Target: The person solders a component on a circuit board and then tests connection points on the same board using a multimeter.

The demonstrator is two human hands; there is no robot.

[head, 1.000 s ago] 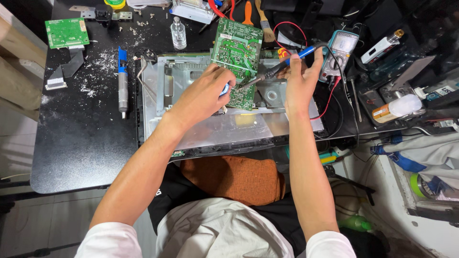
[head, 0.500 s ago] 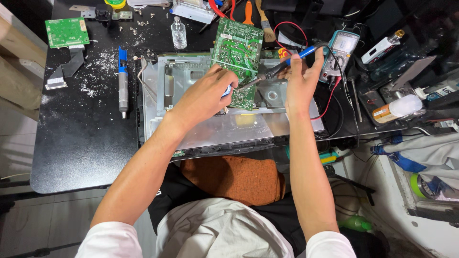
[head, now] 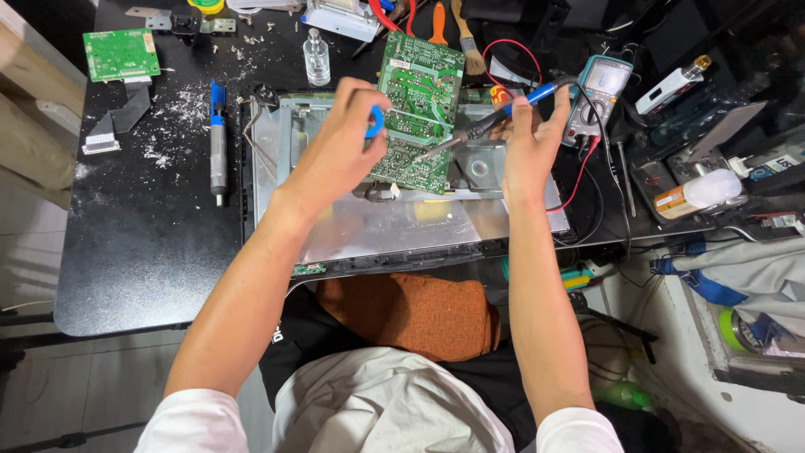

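The green circuit board (head: 417,113) lies on the opened metal panel (head: 402,226) at the far middle of the desk (head: 142,252). The left hand (head: 340,147) grips a blue-handled tool against the board's left edge; the right hand (head: 527,143) holds a soldering iron (head: 486,126), tip on the board. Soldering looks underway, and the board is not yet refitted.

The circuit board (head: 415,117) is glossy green laminate with shiny solder tracks. Beneath it lies a metal chassis (head: 394,222), smooth and dull silver. The worktop (head: 142,252) is matt black, dusted white. The soldering iron (head: 490,122) has a blue plastic handle.
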